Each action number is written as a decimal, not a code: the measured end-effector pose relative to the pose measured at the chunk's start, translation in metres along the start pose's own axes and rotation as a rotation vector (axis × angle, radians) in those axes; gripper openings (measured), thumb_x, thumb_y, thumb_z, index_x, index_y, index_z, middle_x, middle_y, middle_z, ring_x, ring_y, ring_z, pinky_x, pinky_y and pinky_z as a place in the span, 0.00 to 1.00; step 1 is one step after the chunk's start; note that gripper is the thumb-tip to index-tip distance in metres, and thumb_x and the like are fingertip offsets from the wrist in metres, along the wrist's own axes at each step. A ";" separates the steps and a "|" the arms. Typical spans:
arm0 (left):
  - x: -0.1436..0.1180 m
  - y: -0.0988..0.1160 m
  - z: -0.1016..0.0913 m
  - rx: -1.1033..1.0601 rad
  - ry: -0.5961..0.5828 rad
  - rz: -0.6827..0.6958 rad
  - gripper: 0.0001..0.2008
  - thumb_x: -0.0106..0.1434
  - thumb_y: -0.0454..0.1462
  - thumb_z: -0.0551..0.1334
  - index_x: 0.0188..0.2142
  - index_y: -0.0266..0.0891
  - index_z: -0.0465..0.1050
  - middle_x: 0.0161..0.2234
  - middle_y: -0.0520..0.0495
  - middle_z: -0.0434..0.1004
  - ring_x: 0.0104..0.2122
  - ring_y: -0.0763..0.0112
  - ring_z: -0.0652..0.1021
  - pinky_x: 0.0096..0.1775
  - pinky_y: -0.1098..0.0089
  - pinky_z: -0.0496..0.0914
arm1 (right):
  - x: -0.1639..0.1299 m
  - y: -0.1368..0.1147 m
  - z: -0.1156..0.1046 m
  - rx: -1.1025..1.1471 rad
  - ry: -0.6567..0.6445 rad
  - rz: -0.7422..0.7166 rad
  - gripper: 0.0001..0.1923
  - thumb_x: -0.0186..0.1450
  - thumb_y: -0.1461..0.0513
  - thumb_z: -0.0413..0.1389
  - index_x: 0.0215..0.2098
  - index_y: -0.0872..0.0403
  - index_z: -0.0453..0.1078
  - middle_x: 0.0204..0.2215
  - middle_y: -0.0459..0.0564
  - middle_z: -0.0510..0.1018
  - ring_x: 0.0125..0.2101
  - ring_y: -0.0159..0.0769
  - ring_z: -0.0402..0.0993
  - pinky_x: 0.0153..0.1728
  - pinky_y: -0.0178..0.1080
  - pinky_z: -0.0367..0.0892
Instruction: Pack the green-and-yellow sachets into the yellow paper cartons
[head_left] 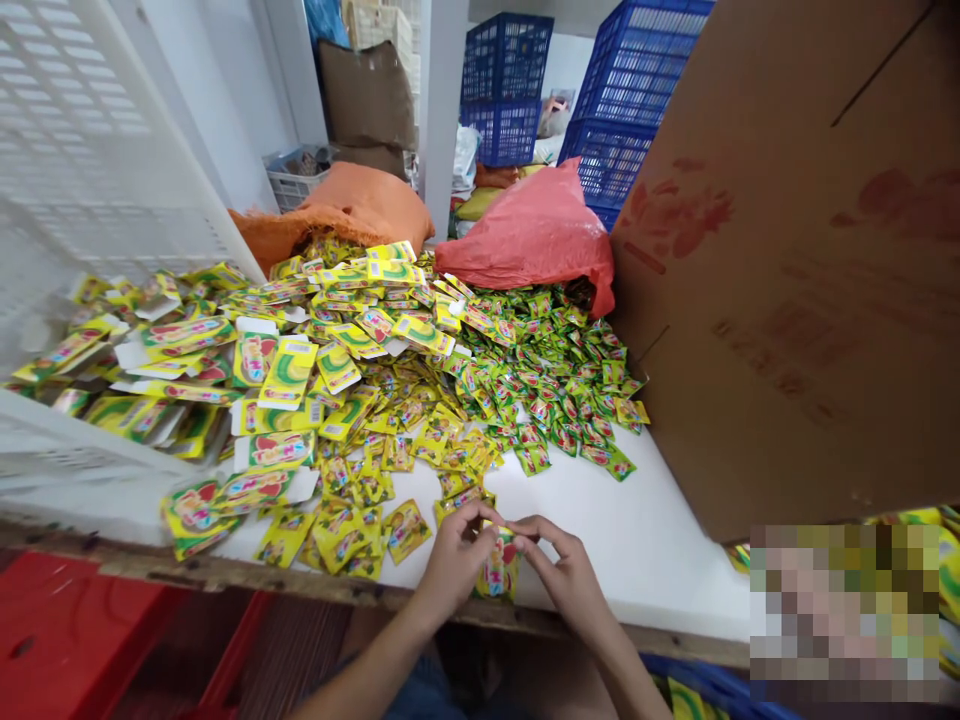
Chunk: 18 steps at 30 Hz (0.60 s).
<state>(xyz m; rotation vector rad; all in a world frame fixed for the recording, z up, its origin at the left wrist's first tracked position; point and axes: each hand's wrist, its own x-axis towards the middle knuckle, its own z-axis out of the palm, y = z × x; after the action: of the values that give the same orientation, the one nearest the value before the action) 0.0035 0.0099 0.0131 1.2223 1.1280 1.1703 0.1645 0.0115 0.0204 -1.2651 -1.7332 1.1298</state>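
Observation:
Near the front edge of the white table, my left hand (pixel 456 560) and my right hand (pixel 561 568) meet over a small candy box (pixel 497 572) with a watermelon picture. Both hands are closed, thumbs and forefingers pinching at its top end. Fingers hide that end, so I cannot tell whether its flap is folded. Just beyond them lie loose yellow sachets (pixel 407 530). Green sachets (pixel 574 400) are heaped farther right. To the left, a pile of yellow cartons (pixel 289 372), several with white flaps standing out, spills from a white crate (pixel 112 430).
A large cardboard box (pixel 780 280) walls off the right side. Behind the heaps lie an orange sack (pixel 367 200) and a red plastic bag (pixel 532 225). Blue crates (pixel 637 60) are stacked at the back. A red stool (pixel 75 630) stands at lower left. The lower right is pixelated.

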 end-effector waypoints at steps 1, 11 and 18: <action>-0.001 0.000 -0.001 0.008 -0.013 0.006 0.06 0.58 0.34 0.57 0.30 0.37 0.73 0.28 0.49 0.74 0.32 0.68 0.74 0.36 0.71 0.66 | -0.004 0.003 0.002 -0.006 0.020 -0.003 0.12 0.62 0.56 0.52 0.37 0.53 0.72 0.35 0.51 0.77 0.37 0.39 0.71 0.40 0.38 0.65; -0.009 -0.004 -0.016 0.117 -0.121 0.043 0.12 0.58 0.37 0.60 0.42 0.41 0.75 0.38 0.46 0.78 0.37 0.66 0.75 0.41 0.69 0.68 | -0.021 0.022 0.005 -0.100 0.208 0.030 0.21 0.62 0.55 0.52 0.52 0.53 0.62 0.38 0.51 0.74 0.35 0.37 0.70 0.40 0.39 0.66; -0.017 0.003 -0.003 0.037 -0.143 0.062 0.17 0.57 0.36 0.60 0.48 0.43 0.70 0.41 0.46 0.75 0.38 0.67 0.74 0.43 0.68 0.67 | -0.033 0.008 0.011 -0.128 0.156 0.036 0.19 0.62 0.54 0.50 0.49 0.51 0.63 0.39 0.52 0.74 0.36 0.39 0.70 0.40 0.39 0.66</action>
<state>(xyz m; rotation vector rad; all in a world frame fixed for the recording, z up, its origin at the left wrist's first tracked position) -0.0011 -0.0073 0.0158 1.3560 1.0144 1.0940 0.1669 -0.0211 0.0072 -1.4270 -1.6940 0.9265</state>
